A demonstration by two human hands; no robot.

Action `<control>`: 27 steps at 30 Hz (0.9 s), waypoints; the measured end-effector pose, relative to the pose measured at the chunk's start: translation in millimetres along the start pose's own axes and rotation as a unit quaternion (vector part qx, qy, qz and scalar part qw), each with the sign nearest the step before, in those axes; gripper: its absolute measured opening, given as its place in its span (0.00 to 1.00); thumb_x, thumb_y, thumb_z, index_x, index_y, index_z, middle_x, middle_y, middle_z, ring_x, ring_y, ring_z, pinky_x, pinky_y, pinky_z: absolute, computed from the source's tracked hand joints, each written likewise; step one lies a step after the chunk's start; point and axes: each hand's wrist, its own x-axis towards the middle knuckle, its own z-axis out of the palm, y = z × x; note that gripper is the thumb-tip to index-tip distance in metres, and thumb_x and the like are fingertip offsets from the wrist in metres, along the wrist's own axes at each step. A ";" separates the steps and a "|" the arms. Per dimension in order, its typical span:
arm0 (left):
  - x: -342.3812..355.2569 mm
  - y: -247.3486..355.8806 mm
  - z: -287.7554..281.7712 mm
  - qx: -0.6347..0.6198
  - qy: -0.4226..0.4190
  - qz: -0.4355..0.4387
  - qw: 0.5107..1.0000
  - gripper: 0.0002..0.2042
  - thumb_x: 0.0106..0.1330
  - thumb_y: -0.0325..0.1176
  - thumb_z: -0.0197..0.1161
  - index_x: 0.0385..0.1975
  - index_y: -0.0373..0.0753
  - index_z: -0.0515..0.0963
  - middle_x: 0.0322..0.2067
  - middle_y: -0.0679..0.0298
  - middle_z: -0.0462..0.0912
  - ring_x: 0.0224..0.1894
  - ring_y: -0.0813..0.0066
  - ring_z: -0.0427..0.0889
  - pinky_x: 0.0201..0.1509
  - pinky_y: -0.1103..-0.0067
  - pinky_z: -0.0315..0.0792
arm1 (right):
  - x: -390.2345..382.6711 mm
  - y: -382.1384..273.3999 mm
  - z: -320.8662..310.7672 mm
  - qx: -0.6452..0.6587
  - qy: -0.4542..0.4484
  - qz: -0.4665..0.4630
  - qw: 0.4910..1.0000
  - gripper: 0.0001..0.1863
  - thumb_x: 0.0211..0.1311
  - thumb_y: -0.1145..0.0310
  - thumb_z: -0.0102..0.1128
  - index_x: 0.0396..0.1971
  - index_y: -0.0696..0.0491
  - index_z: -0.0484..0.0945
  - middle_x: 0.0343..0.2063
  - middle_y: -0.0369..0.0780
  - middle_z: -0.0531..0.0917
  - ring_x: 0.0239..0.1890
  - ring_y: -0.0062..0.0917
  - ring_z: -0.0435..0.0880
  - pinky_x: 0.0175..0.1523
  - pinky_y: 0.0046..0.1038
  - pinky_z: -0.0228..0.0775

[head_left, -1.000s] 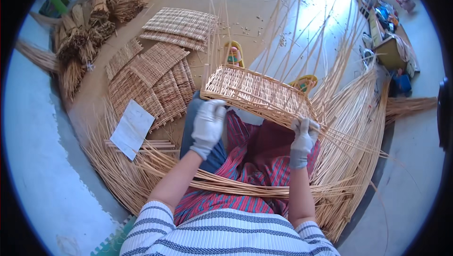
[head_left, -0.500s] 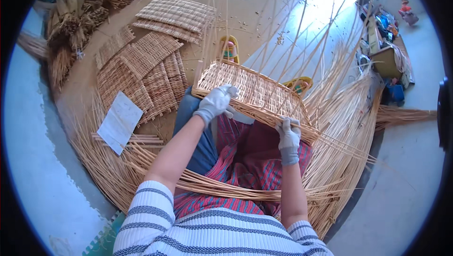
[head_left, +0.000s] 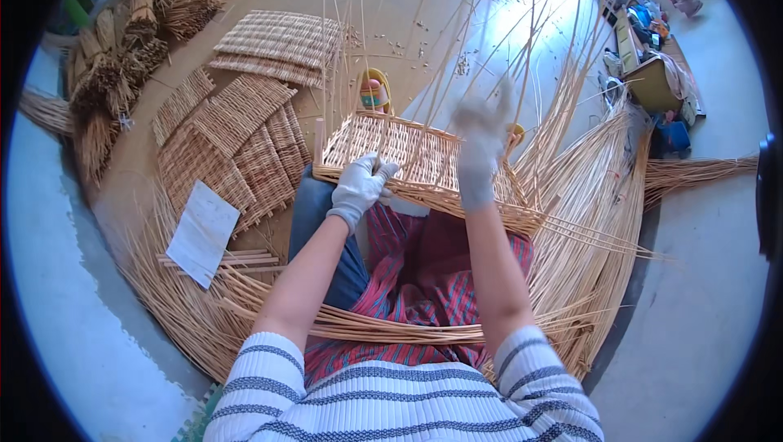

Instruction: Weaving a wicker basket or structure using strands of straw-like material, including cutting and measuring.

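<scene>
While the half-woven wicker panel [head_left: 416, 161] lies across your lap with its near edge toward you, your left hand [head_left: 359, 189], gloved in white, is closed on that edge, pinching the weave where an upright stake rises. Your right hand [head_left: 481, 144], also gloved, is lifted above the panel's far half and blurred; its fingers look spread and I cannot tell whether a strand is caught between them. Thin upright stakes [head_left: 359, 34] stand from the panel's far side and fan toward the top of the view.

Judging from this, the risk lies in those stakes: with only one hand pinning the panel, a sharp pull by the raised hand could tip it off your knees or snap a dry stake at its bend. A loose strand could also whip toward your face.

Around your legs curves a thick bank of loose willow rods [head_left: 595, 222], and some cross your lap below the panel. Finished woven mats [head_left: 236, 124] lie stacked on the floor to your left, a white sheet of paper [head_left: 202, 232] beside them, bundled rods [head_left: 114, 75] further out.
</scene>
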 end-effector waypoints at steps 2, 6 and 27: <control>0.4 11.7 4.4 0.006 -0.018 0.001 1.000 0.10 0.69 0.34 0.68 0.32 0.36 0.75 0.25 0.66 0.78 0.23 0.79 0.81 0.23 0.78 0.78 | -77.1 10.1 -62.6 -0.090 0.157 0.061 0.982 0.26 0.79 0.59 0.46 0.69 0.56 0.61 0.34 0.37 0.80 0.28 0.18 0.77 0.46 0.26 0.78; 1.9 18.3 20.6 -0.166 -0.046 -0.023 0.985 0.16 0.63 0.27 0.73 0.38 0.38 0.68 0.26 0.64 0.75 0.23 0.75 0.81 0.19 0.77 0.77 | -119.5 24.0 -88.9 -0.169 0.199 0.074 0.962 0.14 0.81 0.59 0.43 0.48 0.53 0.71 0.21 0.33 0.73 0.22 0.17 0.72 0.35 0.27 0.78; -8.9 34.3 99.4 0.030 -0.121 -0.048 0.991 0.12 0.76 0.39 0.57 0.40 0.34 0.76 0.31 0.60 0.81 0.26 0.67 0.87 0.28 0.73 0.86 | -11.0 -6.6 -104.8 -0.306 -0.132 0.104 0.937 0.39 0.59 0.86 0.59 0.70 0.45 0.63 0.59 0.49 0.77 0.52 0.28 0.81 0.50 0.28 0.78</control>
